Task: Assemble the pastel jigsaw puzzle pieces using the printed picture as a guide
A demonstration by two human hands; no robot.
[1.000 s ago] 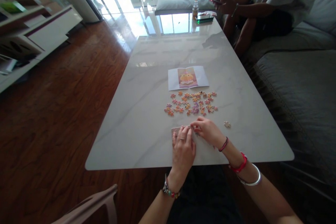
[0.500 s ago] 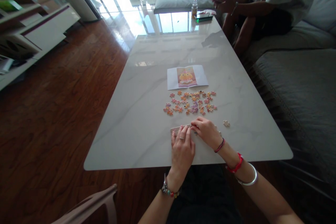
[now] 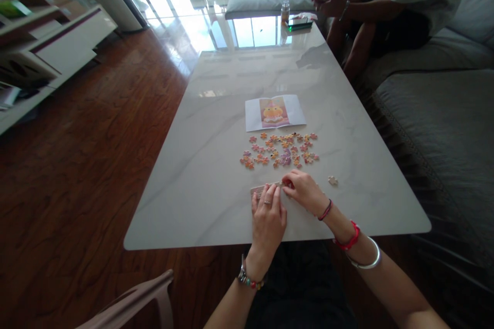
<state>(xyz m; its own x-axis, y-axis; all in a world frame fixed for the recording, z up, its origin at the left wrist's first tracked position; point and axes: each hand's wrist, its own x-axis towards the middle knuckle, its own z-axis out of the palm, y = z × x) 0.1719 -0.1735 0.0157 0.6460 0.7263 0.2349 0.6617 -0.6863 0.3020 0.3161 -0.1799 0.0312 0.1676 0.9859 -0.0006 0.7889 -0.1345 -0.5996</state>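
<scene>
My left hand (image 3: 267, 217) lies flat, fingers stretched, on a joined strip of puzzle pieces (image 3: 261, 188) near the front edge of the white marble table (image 3: 200, 180). Beside it my right hand (image 3: 304, 190) pinches its fingertips at the strip's right end; what is between them is too small to make out. Just beyond my hands lies a scatter of several loose orange and pink puzzle pieces (image 3: 281, 150). Behind those lies the printed reference picture (image 3: 275, 112). One pale piece (image 3: 332, 180) lies alone to the right of my right hand.
Another person (image 3: 389, 0) sits on the grey sofa (image 3: 436, 113) at the far right, holding a phone. A small bottle (image 3: 285, 10) and a green object (image 3: 299, 25) stand at the table's far end. A pink chair back (image 3: 131, 303) is at lower left.
My hands have hardly moved; the right hand's fingers shifted slightly at the strip's end. The view drifted a little.
</scene>
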